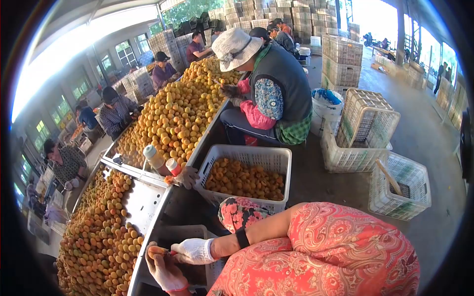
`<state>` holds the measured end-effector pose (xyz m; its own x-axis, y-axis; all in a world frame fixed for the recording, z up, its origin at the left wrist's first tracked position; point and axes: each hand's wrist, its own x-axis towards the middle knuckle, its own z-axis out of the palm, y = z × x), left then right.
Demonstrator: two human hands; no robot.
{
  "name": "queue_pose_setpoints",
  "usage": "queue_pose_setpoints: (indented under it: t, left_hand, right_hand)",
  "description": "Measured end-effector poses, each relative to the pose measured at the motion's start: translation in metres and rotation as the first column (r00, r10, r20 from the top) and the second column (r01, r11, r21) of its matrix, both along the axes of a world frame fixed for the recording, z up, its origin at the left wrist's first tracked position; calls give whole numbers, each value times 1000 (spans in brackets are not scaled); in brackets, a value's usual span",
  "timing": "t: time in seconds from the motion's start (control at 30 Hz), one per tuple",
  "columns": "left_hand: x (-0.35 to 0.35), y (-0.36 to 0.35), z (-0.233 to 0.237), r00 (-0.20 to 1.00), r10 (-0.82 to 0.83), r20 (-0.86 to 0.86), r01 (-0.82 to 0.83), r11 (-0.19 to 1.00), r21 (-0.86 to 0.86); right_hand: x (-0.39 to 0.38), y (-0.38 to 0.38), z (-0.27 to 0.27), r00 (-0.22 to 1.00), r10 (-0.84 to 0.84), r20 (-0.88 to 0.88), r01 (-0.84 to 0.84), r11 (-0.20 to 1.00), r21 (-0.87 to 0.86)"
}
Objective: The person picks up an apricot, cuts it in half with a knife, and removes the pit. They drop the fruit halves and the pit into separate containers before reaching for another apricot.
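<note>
My left hand [165, 270], in a white glove with stained fingers, holds an orange fruit [157, 250] by the metal table's edge. From the right, my right hand [195, 251], also white-gloved, reaches to that fruit. Its fingers are closed around something small with a reddish part, too small to make out. Whole orange-yellow fruits [98, 232] lie heaped on the table [143, 197] to the left. Beneath my hands is a light crate [215, 271], partly hidden. Farther forward, another white crate [242, 150] holds darker orange fruit pieces [244, 180].
Beyond the crate, a co-worker in a pale hat [237, 47] sits at a second fruit heap [173, 113]. A bottle [154, 158] and a dirty glove [186, 177] rest on the table's divider. Crates [400, 197] and a bucket [326, 106] stand at right.
</note>
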<state>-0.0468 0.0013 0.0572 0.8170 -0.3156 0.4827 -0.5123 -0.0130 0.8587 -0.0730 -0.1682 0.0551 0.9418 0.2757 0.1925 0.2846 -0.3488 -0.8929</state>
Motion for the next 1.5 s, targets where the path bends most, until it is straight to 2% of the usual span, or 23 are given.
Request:
queue_pose_setpoints:
  t: [0.03,0.07,0.1,0.13,0.17,0.2,0.23,0.27,0.3,0.33,0.4,0.43,0.5,0.6,0.7,0.77,0.87,0.97,1.1,1.17,1.23,1.37,1.5]
  left_hand:
    - [-2,-4,2,1000,4,11,-4,1000,0]
    - [-4,-9,1,968,-91,-233,23,960,-281]
    - [-7,-11,-2,871,-239,-430,-32,845,-534]
    - [-9,-13,-3,875,-303,-376,57,838,-543]
    - [-8,-12,-11,883,-255,-393,5,844,-537]
    - [-17,-20,5,831,-319,-456,-12,809,-588]
    - [-18,-20,2,809,-375,-453,-18,754,-656]
    - [-27,-30,19,776,-365,-514,-91,742,-664]
    - [-29,-30,22,783,-345,-518,-121,732,-671]
    - [-29,-33,31,778,-288,-558,-203,726,-657]
    - [-20,-19,24,840,-304,-450,-61,771,-634]
    - [-14,-17,21,869,-276,-411,-50,777,-627]
    - [-9,-7,22,882,-194,-430,-91,824,-559]
    - [6,5,12,893,-171,-416,-94,833,-545]
    - [12,9,1,911,-129,-391,-123,821,-558]
    - [14,7,-3,882,-208,-423,-132,753,-645]
    - [17,9,-5,875,-227,-428,-69,817,-573]
    - [28,15,-19,838,-325,-438,-40,764,-644]
    - [36,21,-28,840,-284,-462,-76,782,-619]
    - [37,27,-36,772,-445,-453,-64,655,-753]
    - [39,29,-43,780,-423,-461,-80,663,-745]
    - [44,38,-53,815,-339,-470,-98,719,-688]
    - [43,44,-54,819,-326,-472,-109,719,-687]
  right_hand:
    - [-1,-3,1,1000,4,11,-4,1000,0]
    - [-2,-4,2,996,-26,87,27,1000,-12]
    - [-5,-4,1,987,-51,155,55,998,-19]
    - [-12,-2,5,985,-65,158,28,974,226]
    - [-15,-7,5,964,-73,257,73,997,9]
    - [-19,-11,15,990,-40,138,22,991,131]
    - [-18,-13,12,978,-60,200,44,996,82]
    - [-19,-16,16,981,-60,183,48,996,72]
    - [-13,-17,6,946,-53,319,71,997,-44]
    - [-5,-14,-4,936,-39,351,46,999,-12]
    - [-7,-17,12,977,14,211,-6,999,-40]
    - [-5,-18,13,985,21,171,-16,999,-33]
    - [0,-16,5,989,77,125,-102,974,202]
    - [7,-18,25,996,58,-65,-51,993,104]
    - [17,-16,15,994,100,-53,-96,993,65]
    - [21,-13,10,993,110,-49,-107,992,69]
    - [27,-7,3,990,118,-72,-114,992,58]
    - [33,-3,-5,984,134,-114,-129,990,57]
    - [40,4,-21,993,99,-67,-97,995,30]
    - [43,6,-30,993,91,-70,-90,996,19]
    - [45,10,-35,995,101,-23,-100,995,18]
    - [46,18,-30,993,102,-67,-102,995,-3]
    - [49,23,-33,991,100,-91,-107,992,-69]
